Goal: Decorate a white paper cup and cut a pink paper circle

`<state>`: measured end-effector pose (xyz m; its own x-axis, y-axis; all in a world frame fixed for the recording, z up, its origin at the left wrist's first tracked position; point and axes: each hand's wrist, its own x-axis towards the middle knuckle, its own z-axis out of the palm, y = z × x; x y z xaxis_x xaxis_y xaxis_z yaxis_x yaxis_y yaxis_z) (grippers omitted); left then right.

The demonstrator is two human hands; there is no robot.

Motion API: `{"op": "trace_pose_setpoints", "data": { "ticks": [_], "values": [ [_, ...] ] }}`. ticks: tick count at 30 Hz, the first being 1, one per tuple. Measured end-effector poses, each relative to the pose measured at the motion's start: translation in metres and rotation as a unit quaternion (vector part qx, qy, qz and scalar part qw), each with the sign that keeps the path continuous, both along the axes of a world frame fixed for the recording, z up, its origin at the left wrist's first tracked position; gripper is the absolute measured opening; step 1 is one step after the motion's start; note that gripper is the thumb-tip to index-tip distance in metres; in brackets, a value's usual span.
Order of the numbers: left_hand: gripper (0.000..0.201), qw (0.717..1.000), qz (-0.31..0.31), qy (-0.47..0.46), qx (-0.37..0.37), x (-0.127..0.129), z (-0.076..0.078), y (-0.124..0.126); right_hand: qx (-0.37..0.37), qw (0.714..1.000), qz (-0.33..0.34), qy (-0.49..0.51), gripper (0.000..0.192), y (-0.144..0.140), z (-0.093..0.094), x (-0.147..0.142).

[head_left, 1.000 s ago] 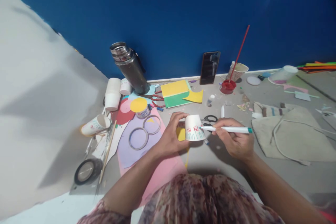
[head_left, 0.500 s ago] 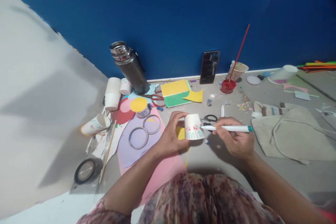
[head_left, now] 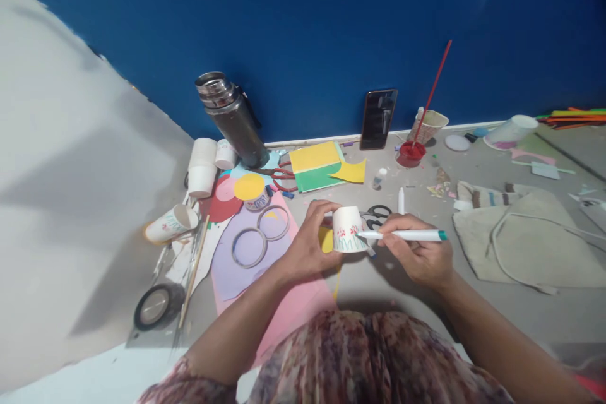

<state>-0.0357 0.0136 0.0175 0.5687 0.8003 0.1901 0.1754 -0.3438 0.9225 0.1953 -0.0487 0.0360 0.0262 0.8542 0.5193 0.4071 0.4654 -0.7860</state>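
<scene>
Tabletop (head_left: 544,312) grey, cluttered; wall (head_left: 303,31) behind blue; hands (head_left: 310,237) holding cup (head_left: 348,219), marker (head_left: 421,235).

From my remote feed I can read no word, brand or number. Dark blue marks (head_left: 259,200) resembling lettering run round the side of the small round piece (head_left: 257,204) beneath the yellow disc (head_left: 249,186), too blurred to decipher.

Paper cup (head_left: 347,227): between left hand (head_left: 312,237) and right hand (head_left: 421,259), marker (head_left: 411,235) at its right side
Tape rolls (head_left: 234,249): on paper sheets (head_left: 225,279), left of the cup
Wall (head_left: 303,44): thermos (head_left: 237,126) before it at left, phone (head_left: 377,120) farther right
Pouch (head_left: 544,249): right of the right hand, cord (head_left: 493,238) lying over it
</scene>
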Motion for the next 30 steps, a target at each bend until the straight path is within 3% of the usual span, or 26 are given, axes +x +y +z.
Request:
{"op": "trace_pose_setpoints", "data": {
  "ticks": [16, 30],
  "values": [
    [0.071, 1.000, -0.006, 0.005, 0.012, 0.0014, -0.0003, -0.0011, -0.026, 1.000, -0.012, 0.001, 0.012, -0.0002, -0.0003, 0.0000],
    [0.071, 0.999, -0.008, 0.021, 0.028, 0.0022, -0.0009, -0.0021, 0.014, 0.999, 0.000, -0.032, 0.011, 0.0012, -0.0020, -0.0034]
  ]
}}
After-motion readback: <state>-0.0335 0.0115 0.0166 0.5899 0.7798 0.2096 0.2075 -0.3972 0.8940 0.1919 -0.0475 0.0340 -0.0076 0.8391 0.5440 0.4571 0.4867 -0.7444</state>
